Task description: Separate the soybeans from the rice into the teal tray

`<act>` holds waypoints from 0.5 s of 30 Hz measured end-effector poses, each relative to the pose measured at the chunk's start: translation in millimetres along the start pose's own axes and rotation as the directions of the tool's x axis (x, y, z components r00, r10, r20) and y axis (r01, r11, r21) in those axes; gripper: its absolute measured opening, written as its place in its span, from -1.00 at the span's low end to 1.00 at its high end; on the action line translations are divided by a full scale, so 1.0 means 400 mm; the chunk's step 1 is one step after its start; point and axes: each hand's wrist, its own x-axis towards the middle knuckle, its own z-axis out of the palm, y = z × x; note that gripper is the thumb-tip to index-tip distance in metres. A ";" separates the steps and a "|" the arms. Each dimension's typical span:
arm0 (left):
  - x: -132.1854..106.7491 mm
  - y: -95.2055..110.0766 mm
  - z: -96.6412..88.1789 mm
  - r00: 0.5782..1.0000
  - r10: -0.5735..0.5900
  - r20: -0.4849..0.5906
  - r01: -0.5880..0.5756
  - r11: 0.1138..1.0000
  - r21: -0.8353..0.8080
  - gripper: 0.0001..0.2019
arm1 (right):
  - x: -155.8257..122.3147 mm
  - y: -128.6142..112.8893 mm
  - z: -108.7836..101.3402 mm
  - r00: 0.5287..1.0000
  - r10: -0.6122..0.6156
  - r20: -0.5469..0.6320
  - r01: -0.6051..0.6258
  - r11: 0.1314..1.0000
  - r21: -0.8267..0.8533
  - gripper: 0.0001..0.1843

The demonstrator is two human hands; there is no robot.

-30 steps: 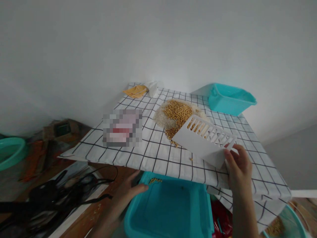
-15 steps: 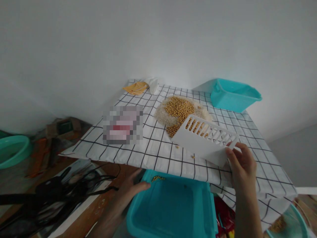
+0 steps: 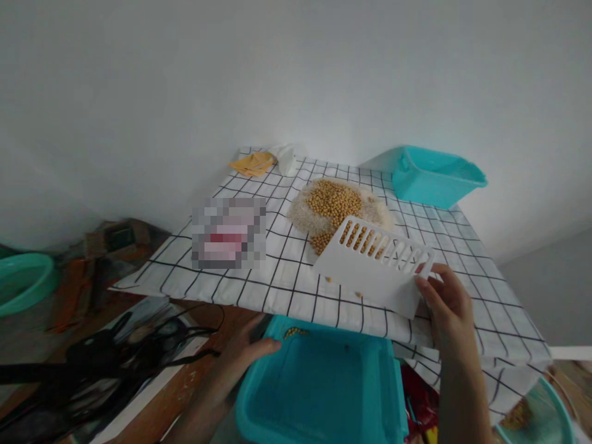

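Note:
A white plastic piece with a row of slots (image 3: 365,274) stands tilted on the checked cloth, its right end pinched by my right hand (image 3: 451,305). Its left end lies close to a heap of yellow soybeans (image 3: 340,200), some of which show through the slots. Pale rice-like grains (image 3: 303,216) spread around the beans. Below the table's front edge, my left hand (image 3: 243,348) grips the left rim of a turquoise bin (image 3: 324,394), thumb on the rim and other fingers mostly hidden. A few beans (image 3: 296,333) lie in the bin's far left corner.
Another turquoise bin (image 3: 425,185) stands at the table's back right. A yellow cloth (image 3: 253,164) and a white crumpled item (image 3: 287,161) lie at the back left. A blurred-out item (image 3: 229,234) is on the left. Black cables (image 3: 139,351) and a green basin (image 3: 23,283) are lower left.
My right hand has moved the slotted white piece slightly left and toward me. My left hand stays on the bin's rim.

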 end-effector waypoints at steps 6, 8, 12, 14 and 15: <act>-0.005 0.007 0.006 1.000 0.003 -0.021 -0.003 1.000 -0.010 -0.62 | -0.010 -0.020 0.000 0.981 0.081 0.174 -0.089 0.995 0.037 -0.85; -0.005 0.007 0.007 1.000 0.005 -0.014 -0.005 1.000 -0.021 -0.62 | -0.014 -0.025 -0.002 0.968 0.104 0.229 -0.118 0.992 0.048 -0.86; -0.008 0.010 0.005 1.000 -0.007 0.027 0.008 1.000 -0.026 -0.65 | -0.022 -0.030 -0.006 0.937 0.157 0.313 -0.185 0.981 0.063 -0.86; -0.007 0.010 0.002 0.999 -0.003 0.053 0.003 1.000 -0.015 -0.69 | -0.025 -0.031 -0.004 0.937 0.169 0.307 -0.201 0.977 0.075 -0.86; -0.005 0.009 0.001 0.999 0.001 0.054 0.000 1.000 -0.013 -0.69 | -0.025 -0.031 -0.003 0.945 0.165 0.284 -0.197 0.976 0.090 -0.85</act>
